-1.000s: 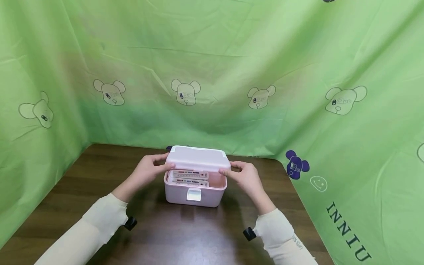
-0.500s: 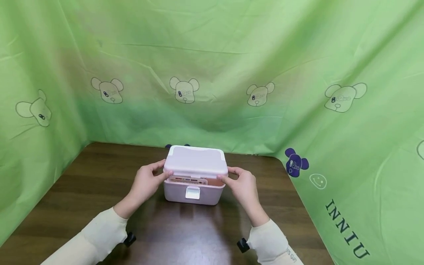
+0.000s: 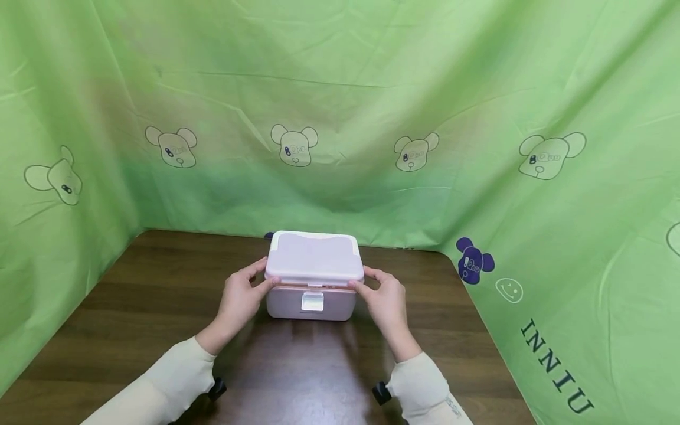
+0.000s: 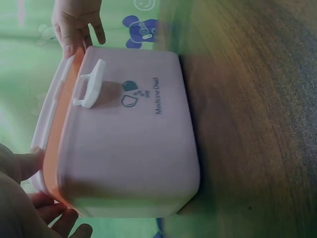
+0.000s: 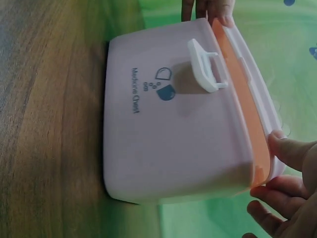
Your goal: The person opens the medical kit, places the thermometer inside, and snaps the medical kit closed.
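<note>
A pale pink medicine chest [image 3: 337,306] stands on the table, its lilac lid [image 3: 316,257] lowered almost onto the rim. In the wrist views a narrow gap shows an orange inner edge [image 4: 62,119]. My left hand [image 3: 239,301] grips the lid's left end, thumb on the front edge and fingers at the side. At the opposite end my right hand [image 3: 386,301] holds the lid likewise. The white front latch [image 5: 202,67] hangs unfastened, swung outward from the wall. "Medicine Chest" lettering [image 4: 157,95] is printed on the front. The contents are hidden.
The chest sits toward the back of a brown wooden table [image 3: 297,372]. A green cloth [image 3: 340,195] with bear prints hangs behind it and at both sides. A black wrist strap piece [image 3: 381,392] shows below the right cuff.
Both hands have brought the lid down, so the gap at the front has narrowed. The white packs with coloured print, visible inside earlier, are now covered.
</note>
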Motion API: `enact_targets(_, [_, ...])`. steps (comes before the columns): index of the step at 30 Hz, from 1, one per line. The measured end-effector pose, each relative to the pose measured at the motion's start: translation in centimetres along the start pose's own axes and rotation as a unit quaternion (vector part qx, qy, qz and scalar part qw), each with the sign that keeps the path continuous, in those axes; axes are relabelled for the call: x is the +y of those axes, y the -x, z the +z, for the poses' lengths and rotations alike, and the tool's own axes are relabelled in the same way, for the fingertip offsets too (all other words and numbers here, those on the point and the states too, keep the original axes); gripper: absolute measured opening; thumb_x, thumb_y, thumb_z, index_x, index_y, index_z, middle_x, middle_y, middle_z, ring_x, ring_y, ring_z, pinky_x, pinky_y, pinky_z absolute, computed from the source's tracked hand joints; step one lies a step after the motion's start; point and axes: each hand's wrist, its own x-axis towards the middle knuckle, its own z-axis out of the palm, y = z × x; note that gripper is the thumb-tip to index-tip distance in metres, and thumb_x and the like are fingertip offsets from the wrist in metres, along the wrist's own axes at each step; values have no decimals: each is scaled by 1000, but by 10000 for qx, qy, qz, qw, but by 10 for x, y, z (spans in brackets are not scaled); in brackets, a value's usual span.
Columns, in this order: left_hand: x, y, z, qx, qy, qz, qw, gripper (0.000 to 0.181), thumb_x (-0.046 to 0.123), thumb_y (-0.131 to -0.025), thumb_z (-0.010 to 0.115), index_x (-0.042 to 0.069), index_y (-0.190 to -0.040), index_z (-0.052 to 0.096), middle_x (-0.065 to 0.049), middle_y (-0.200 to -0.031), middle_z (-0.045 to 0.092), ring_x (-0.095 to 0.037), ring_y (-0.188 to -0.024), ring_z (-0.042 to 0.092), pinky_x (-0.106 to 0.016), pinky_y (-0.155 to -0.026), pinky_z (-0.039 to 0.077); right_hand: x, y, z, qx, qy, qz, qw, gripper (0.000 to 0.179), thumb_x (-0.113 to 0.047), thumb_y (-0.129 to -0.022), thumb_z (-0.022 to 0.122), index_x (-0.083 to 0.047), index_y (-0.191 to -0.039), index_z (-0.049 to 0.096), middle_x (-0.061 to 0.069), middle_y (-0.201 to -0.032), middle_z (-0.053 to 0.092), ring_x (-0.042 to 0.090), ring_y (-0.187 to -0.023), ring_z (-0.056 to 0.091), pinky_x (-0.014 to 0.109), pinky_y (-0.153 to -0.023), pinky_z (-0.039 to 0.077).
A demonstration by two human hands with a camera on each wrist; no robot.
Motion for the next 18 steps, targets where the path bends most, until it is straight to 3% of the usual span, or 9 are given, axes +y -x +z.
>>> enact_targets(6, [-5, -7, 9, 106, 13, -1, 9999, 57, 23, -89, 83, 3, -138, 64, -12, -141, 63, -31, -132, 59, -49, -105, 50, 7, -9, 8, 46, -148, 96, 9998, 50, -30, -81, 89, -6, -123, 75, 10, -125, 73, 29, -127, 63, 50, -106, 48])
enact_targets(18, [-13, -19, 19, 141, 74, -60, 9999, 58, 23, -91, 81, 2, -141, 61, -10, -145, 61, -31, -136, 55, -48, -109, 48, 18, -21, 20, 175, -332, 108, 9992, 51, -30, -82, 88, -7, -125, 75, 9, -127, 73, 29, -128, 62, 48, -108, 47])
